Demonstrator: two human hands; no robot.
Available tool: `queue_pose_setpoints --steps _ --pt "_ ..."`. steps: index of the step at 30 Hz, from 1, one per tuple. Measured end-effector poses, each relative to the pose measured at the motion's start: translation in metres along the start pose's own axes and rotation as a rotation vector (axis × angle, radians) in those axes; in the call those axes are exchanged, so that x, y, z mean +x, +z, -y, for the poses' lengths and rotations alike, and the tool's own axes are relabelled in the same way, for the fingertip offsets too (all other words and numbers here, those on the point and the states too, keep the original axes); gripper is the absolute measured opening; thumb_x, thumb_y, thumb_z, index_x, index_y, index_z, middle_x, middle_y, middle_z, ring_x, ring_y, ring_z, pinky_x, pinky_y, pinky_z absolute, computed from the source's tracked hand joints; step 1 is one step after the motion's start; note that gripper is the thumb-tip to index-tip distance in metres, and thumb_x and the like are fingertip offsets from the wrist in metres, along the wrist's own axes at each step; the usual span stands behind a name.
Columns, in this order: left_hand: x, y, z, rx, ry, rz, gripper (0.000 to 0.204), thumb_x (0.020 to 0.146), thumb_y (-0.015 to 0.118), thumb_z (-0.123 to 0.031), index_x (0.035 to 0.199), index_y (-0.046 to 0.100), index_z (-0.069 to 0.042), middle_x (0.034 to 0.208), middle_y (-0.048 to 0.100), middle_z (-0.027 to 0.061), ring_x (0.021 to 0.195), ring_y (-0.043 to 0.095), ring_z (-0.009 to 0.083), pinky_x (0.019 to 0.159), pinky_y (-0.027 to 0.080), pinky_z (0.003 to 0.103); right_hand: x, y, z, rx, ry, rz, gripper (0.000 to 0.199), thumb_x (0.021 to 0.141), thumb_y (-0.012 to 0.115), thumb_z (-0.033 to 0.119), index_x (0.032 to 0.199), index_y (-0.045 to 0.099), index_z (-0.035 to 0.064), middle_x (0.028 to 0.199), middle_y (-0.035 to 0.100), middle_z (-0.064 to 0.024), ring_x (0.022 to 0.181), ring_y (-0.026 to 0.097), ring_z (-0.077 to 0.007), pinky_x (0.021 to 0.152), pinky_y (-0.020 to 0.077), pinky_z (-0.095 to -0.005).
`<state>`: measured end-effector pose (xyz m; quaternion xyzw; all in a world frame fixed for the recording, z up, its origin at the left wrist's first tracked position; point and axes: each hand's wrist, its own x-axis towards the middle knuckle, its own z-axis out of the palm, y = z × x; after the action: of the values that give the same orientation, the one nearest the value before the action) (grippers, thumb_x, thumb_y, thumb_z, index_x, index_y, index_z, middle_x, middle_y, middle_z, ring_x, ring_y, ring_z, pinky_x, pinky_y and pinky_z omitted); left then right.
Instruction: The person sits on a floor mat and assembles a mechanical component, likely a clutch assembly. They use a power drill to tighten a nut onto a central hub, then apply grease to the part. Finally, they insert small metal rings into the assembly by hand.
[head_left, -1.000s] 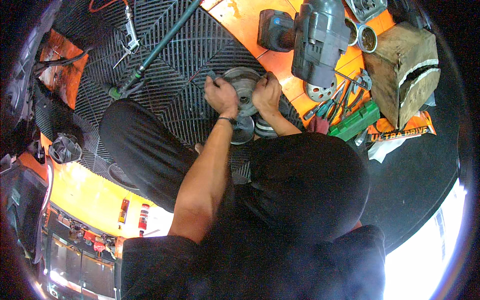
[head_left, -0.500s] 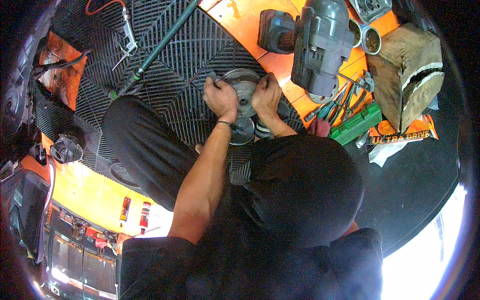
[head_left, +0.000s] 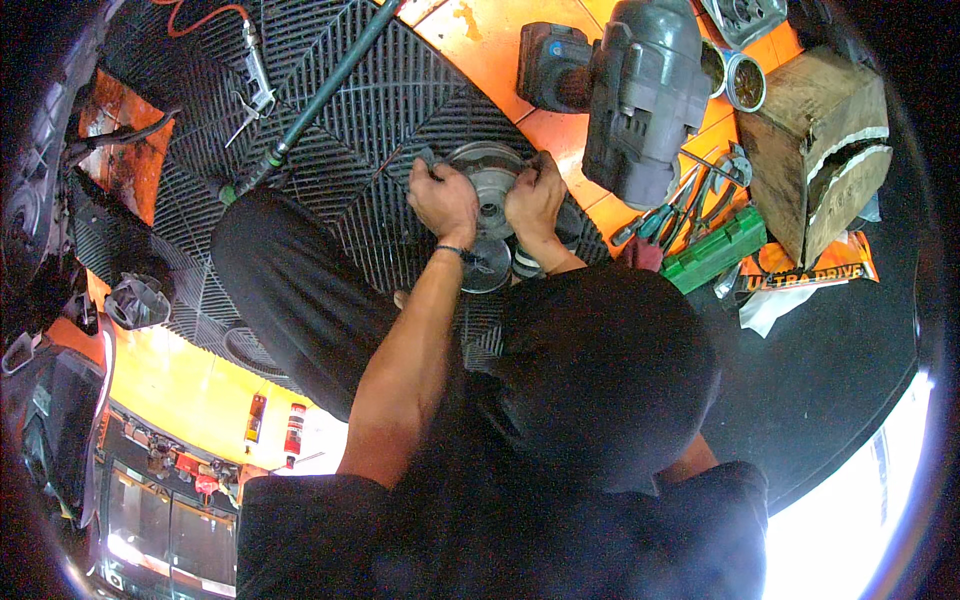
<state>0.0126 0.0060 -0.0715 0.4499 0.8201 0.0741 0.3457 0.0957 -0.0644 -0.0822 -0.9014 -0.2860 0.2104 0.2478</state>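
Note:
A round silver metal part (head_left: 490, 196) with a center hole, like a pulley, lies between my two hands on the black ribbed mat. My left hand (head_left: 443, 203) is closed at its left edge, pinching a thin grey-blue scrap (head_left: 427, 156) that sticks out past the fingers; its material is unclear. On the opposite edge, my right hand (head_left: 536, 198) is curled closed, and what sits in its fingers is hidden. A second shiny disc (head_left: 485, 266) rests just below, nearer to me. Beside it, partly under my right wrist, is a dark-and-white banded cylinder (head_left: 525, 263).
A large grey power tool (head_left: 645, 105) stands at the upper right, near an open tin (head_left: 745, 82), a worn wooden block (head_left: 815, 140), several hand tools (head_left: 690, 205) and a green case (head_left: 714, 250). A long green bar (head_left: 325, 95) and an air blow gun (head_left: 256, 85) lie upper left.
Both hands stay at the metal part with only slight shifts. The whole view has moved a little, and the power tool appears at a slightly different angle.

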Motion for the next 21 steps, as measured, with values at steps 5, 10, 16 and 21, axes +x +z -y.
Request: queue_pose_setpoints --steps 5,10,16,21 --pt "0.001 0.002 0.002 0.026 0.024 0.008 0.048 0.083 0.051 -0.014 0.123 0.059 0.011 0.123 0.060 0.0336 0.113 0.058 0.0486 0.101 0.044 0.049 0.010 -0.006 0.005 0.058 0.163 0.123 0.014 0.083 0.046 0.003 0.089 0.054 -0.0067 0.079 0.058 -0.0306 0.079 0.055 -0.0534 0.071 0.0442 -0.0517" --pt "-0.001 -0.002 -0.003 0.010 -0.014 0.040 0.050 0.082 0.051 -0.012 0.125 0.058 0.011 0.127 0.058 0.0331 0.117 0.056 0.0479 0.104 0.042 0.047 0.007 -0.009 0.011 0.052 0.090 0.088 0.013 0.082 0.045 0.003 0.087 0.053 -0.0060 0.080 0.057 -0.0306 0.079 0.056 -0.0516 0.071 0.0432 -0.0526" --pt "0.003 0.000 0.001 0.047 0.033 0.069 0.049 0.082 0.051 -0.013 0.126 0.059 0.008 0.124 0.059 0.0319 0.113 0.058 0.0476 0.101 0.044 0.048 0.001 -0.002 0.000 0.110 0.056 0.033 0.014 0.080 0.044 0.004 0.087 0.052 -0.0055 0.080 0.056 -0.0290 0.080 0.055 -0.0496 0.071 0.0421 -0.0524" --pt "0.001 0.001 -0.002 0.065 0.042 0.024 0.048 0.081 0.051 -0.013 0.123 0.062 0.008 0.115 0.064 0.0334 0.107 0.062 0.0482 0.099 0.046 0.048 0.000 0.000 -0.004 0.110 -0.024 0.007 0.015 0.078 0.044 0.004 0.087 0.052 -0.0051 0.080 0.056 -0.0287 0.080 0.055 -0.0496 0.072 0.0419 -0.0531"
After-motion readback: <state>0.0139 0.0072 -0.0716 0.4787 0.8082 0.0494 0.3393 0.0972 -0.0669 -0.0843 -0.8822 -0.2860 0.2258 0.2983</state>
